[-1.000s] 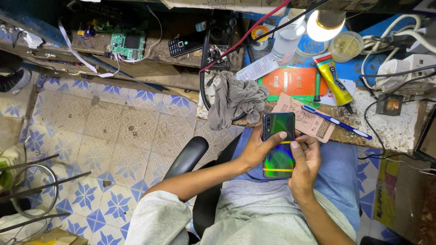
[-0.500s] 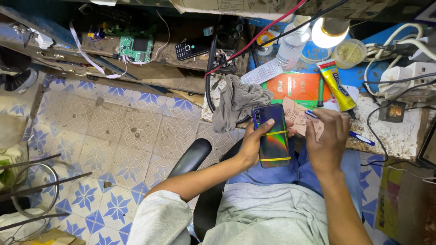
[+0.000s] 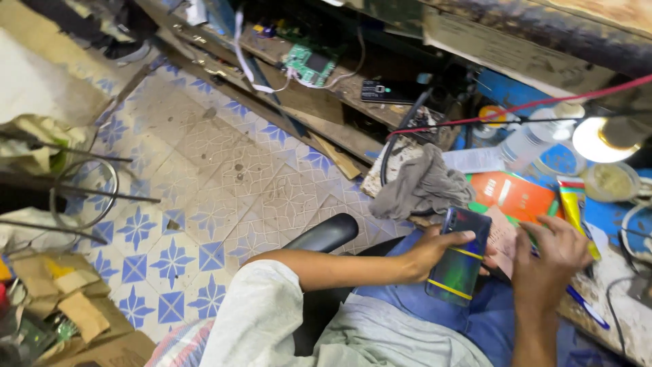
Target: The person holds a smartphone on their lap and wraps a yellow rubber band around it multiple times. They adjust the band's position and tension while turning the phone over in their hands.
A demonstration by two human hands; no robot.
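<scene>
A dark, glossy rectangular smartphone with an iridescent green-blue back (image 3: 460, 257) is held over the seated person's lap in blue trousers, its top end tilted toward one o'clock, the left hand (image 3: 435, 253) curled around its left edge with the thumb laid across the back. The right hand (image 3: 553, 255), at three o'clock from the phone, rests fingers loosely bent on a pink paper slip (image 3: 504, 236). At eleven o'clock lies a crumpled grey cloth (image 3: 422, 188), at one o'clock an orange packet (image 3: 513, 195), farther right a lit lamp (image 3: 598, 138).
</scene>
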